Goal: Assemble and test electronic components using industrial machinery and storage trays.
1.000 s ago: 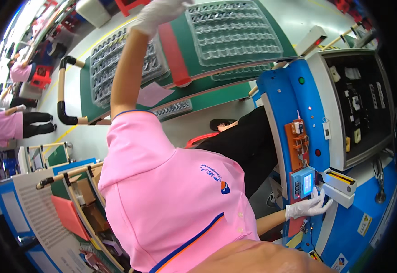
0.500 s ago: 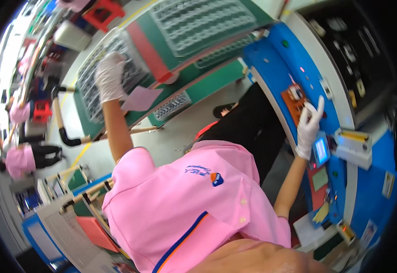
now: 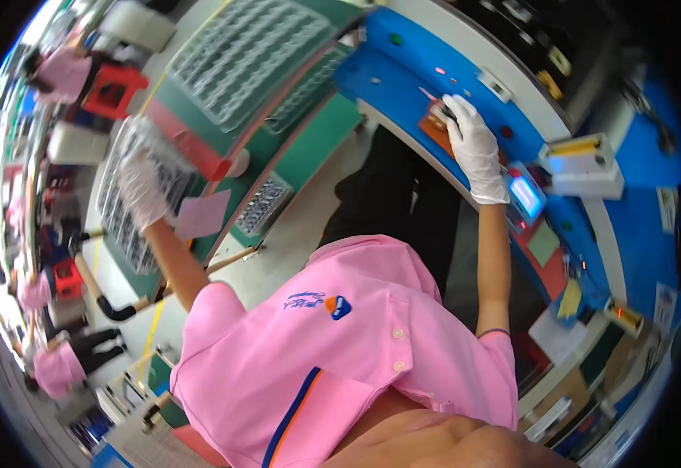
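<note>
My left hand (image 3: 144,187), in a white glove, reaches over a clear plastic tray (image 3: 126,238) with many cavities. Motion smears its fingers, so any held piece is hidden. At the blue bench, my gloved right hand (image 3: 474,156) is bent over an orange-brown block fixture (image 3: 434,134). Its thumb and fingertips close around a small dark part at the top of that fixture; the fingers partly cover it. Beside my left wrist, a pink sheet (image 3: 202,214) sticks out from the tray's edge.
A second clear tray (image 3: 250,54) lies on the green table, past a red strip (image 3: 184,148). A small device with a lit screen (image 3: 525,195) stands right of my right wrist, near a white box (image 3: 588,173). People in pink shirts are at the far left.
The whole view has turned and shifted. My right hand has gone from outstretched fingers beside the fixture to fingers bent around the part on it. My left hand stays over the tray.
</note>
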Available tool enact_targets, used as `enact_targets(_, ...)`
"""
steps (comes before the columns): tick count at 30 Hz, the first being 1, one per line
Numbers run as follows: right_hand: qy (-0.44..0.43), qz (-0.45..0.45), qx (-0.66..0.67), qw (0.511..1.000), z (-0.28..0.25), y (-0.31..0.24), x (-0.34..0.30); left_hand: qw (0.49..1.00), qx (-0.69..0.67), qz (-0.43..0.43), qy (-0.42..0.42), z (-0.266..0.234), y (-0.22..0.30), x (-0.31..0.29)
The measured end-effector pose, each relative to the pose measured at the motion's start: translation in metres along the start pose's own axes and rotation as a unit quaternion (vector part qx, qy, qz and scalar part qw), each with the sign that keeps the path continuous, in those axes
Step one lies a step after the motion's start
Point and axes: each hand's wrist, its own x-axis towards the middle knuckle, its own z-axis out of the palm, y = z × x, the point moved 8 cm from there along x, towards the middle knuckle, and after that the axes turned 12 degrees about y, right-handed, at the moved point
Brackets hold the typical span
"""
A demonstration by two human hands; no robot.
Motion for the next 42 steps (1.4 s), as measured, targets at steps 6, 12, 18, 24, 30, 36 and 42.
enact_targets(6,-0.008,-0.033,-0.012,0.999,0.033,0.013,-0.009,0.985,-0.111,0.033,0.125,-0.016,0.018,-0.012)
enact_targets(12,-0.005,-0.017,0.022,1.000,0.044,0.025,-0.013,0.951,-0.259,-0.023,0.169,-0.066,0.037,-0.014)
enact_targets(18,-0.008,0.013,0.048,0.999,0.037,0.018,-0.010,0.969,-0.182,0.164,0.009,0.004,0.100,-0.005)
enact_targets(24,0.052,-0.010,0.048,0.997,0.023,0.011,-0.013,0.971,-0.203,0.129,-0.004,0.061,0.111,-0.008)
enact_targets(30,0.154,0.030,0.158,0.975,-0.018,0.008,-0.017,0.904,-0.416,-0.078,-0.050,0.020,0.124,-0.009)
enact_targets(36,0.216,0.075,0.175,0.958,-0.072,0.009,-0.029,0.799,-0.528,0.241,-0.157,-0.046,0.347,-0.094)
enact_targets(42,0.245,0.082,0.108,0.960,-0.111,0.001,-0.053,0.688,-0.631,0.313,-0.173,0.011,0.470,-0.167)
